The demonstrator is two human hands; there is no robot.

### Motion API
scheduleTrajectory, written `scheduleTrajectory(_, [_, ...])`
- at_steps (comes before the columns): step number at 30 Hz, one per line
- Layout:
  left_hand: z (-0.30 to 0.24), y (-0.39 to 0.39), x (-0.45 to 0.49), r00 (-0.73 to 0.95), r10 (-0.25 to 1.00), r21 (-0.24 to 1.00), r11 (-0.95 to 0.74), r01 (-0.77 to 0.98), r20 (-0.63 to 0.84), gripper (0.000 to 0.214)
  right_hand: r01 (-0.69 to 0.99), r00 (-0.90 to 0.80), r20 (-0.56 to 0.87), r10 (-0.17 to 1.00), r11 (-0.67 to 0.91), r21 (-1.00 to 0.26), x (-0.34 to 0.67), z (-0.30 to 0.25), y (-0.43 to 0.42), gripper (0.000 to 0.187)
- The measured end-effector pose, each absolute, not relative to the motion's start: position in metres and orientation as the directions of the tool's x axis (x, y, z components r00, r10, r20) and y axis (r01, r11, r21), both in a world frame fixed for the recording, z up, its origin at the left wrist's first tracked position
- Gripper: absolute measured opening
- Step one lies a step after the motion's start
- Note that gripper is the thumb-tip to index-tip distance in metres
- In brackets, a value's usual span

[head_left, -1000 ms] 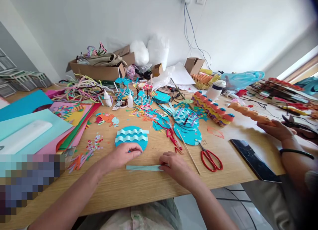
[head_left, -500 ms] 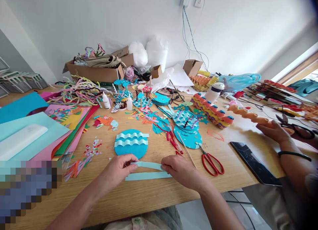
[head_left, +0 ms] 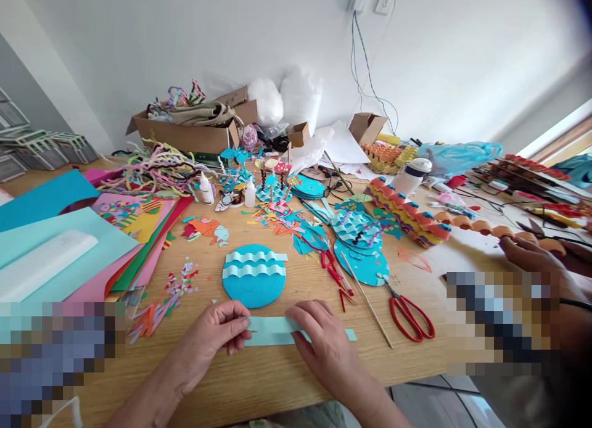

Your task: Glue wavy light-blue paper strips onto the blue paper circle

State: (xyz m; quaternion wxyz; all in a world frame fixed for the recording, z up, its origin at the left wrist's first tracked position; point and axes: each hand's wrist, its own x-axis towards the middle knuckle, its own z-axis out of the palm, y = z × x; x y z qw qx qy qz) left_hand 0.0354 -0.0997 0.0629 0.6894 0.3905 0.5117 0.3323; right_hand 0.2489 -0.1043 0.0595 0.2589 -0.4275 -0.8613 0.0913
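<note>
My left hand (head_left: 213,333) pinches the left end of two light blue paper strips (head_left: 272,330) that lie just above the wooden table's (head_left: 259,385) front edge. My right hand (head_left: 319,338) lies over the strips' right part, its fingers pressed on them; a bit of strip sticks out past it to the right. Just beyond the hands sits a blue paper disc (head_left: 254,280) with two pale wavy bands glued across it.
Red scissors (head_left: 409,314) and a thin wooden stick (head_left: 365,298) lie to the right. A stack of coloured sheets (head_left: 78,249) fills the left, with paper scraps (head_left: 166,292) beside it. More blue discs (head_left: 361,255), glue bottles (head_left: 206,187) and boxes (head_left: 189,132) stand behind. Another person's hand (head_left: 531,258) works at the right.
My left hand left the blue disc and took the strips' left end. A second strip has joined the first. Both hands now hold the strips together nearer the table's edge.
</note>
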Motion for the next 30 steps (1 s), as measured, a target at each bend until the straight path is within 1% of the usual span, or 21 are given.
scheduleTrajectory(4, [0.055,-0.099,0.032,0.226,0.879,0.897,0.440,-0.045,-0.420,0.034,0.677,-0.489,0.474,0.732,0.661,-0.324,0.250,0.058,-0.105,0.022])
scheduleTrajectory(8, [0.049,-0.095,0.023,0.096,0.933,0.938,0.342,0.061,-0.346,0.033,0.710,-0.415,0.537,0.734,0.630,-0.313,0.244,0.058,-0.099,0.025])
scheduleTrajectory(10, [0.048,-0.093,0.015,0.006,0.968,0.957,0.247,0.150,-0.250,0.032,0.713,-0.396,0.554,0.732,0.626,-0.318,0.238,0.057,-0.092,0.027])
scheduleTrajectory(12, [0.047,-0.094,0.004,-0.084,0.994,0.955,0.094,0.280,-0.073,0.029,0.710,-0.381,0.576,0.723,0.628,-0.320,0.232,0.057,-0.083,0.028])
scheduleTrajectory(14, [0.046,-0.097,-0.007,-0.130,0.982,0.897,-0.064,0.437,0.133,0.022,0.708,-0.370,0.602,0.708,0.635,-0.311,0.226,0.060,-0.073,0.027])
scheduleTrajectory(15, [0.045,-0.100,-0.012,-0.125,0.967,0.849,-0.131,0.511,0.224,0.020,0.706,-0.370,0.613,0.698,0.640,-0.303,0.223,0.062,-0.068,0.026])
scheduleTrajectory(18, [0.043,-0.107,-0.023,-0.035,0.890,0.672,-0.316,0.670,0.454,0.025,0.713,-0.380,0.630,0.677,0.649,-0.267,0.215,0.068,-0.056,0.023])
scheduleTrajectory(20, [0.041,-0.110,-0.026,0.063,0.820,0.528,-0.423,0.737,0.569,0.030,0.710,-0.394,0.645,0.654,0.663,-0.239,0.209,0.069,-0.050,0.021])
scheduleTrajectory(22, [0.040,-0.110,-0.026,0.153,0.767,0.405,-0.484,0.775,0.623,0.033,0.698,-0.415,0.664,0.622,0.686,-0.206,0.204,0.068,-0.046,0.019])
scheduleTrajectory(24, [0.038,-0.109,-0.026,0.215,0.747,0.332,-0.508,0.795,0.629,0.033,0.689,-0.443,0.673,0.593,0.705,-0.168,0.201,0.064,-0.042,0.019])
scheduleTrajectory(27, [0.035,-0.105,-0.026,0.265,0.755,0.263,-0.499,0.826,0.600,0.034,0.694,-0.475,0.667,0.574,0.710,-0.117,0.199,0.060,-0.038,0.019])
scheduleTrajectory(30, [0.031,-0.103,-0.027,0.289,0.776,0.220,-0.476,0.851,0.561,0.035,0.689,-0.510,0.655,0.557,0.720,-0.077,0.199,0.057,-0.034,0.019])
